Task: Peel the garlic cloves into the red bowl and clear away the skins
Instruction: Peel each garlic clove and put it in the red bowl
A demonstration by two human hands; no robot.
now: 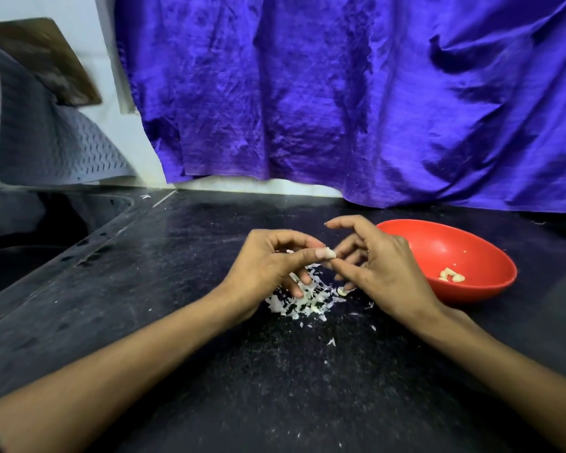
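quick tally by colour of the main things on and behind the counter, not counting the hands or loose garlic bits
red: 1, the red bowl
blue-purple: 1, the cloth hanging behind
grey: 1, the mat hanging at left
white: 1, the pile of garlic skins on the black counter
black: 1, that counter
total: 5

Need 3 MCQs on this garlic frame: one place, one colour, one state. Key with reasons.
1. The skin pile lies:
A in the bowl
B on the counter under the hands
C in the sink

2. The bowl is:
A red
B green
C white

3. The clove is:
A loose on the counter
B pinched between both hands
C dropping into the bowl

Key: B, skins sit on the dark counter below the hands; A, the rim is red; B, the left hand and right hand meet on it.
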